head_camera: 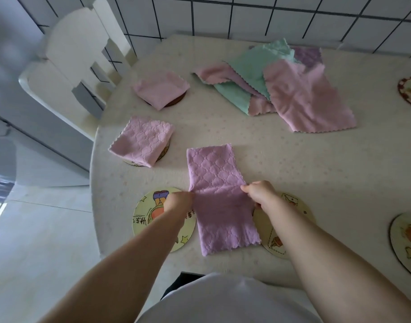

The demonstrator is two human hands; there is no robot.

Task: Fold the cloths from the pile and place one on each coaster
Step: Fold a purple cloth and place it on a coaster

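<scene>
now folding the purple strip in half on the counter (293, 159).
left hand (179, 202) and right hand (260, 194) pinch the cloth (213, 173) at its mid crease, fingers curled on each edge; keep edges square when folding. bare coasters (148, 217) lie just beside each hand; pile (281, 85) far beyond, two coasters already covered.

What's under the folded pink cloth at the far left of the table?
A dark round coaster pokes out beneath the folded pink cloth along its near right edge. The rest of the coaster, including its face, is covered.
</scene>
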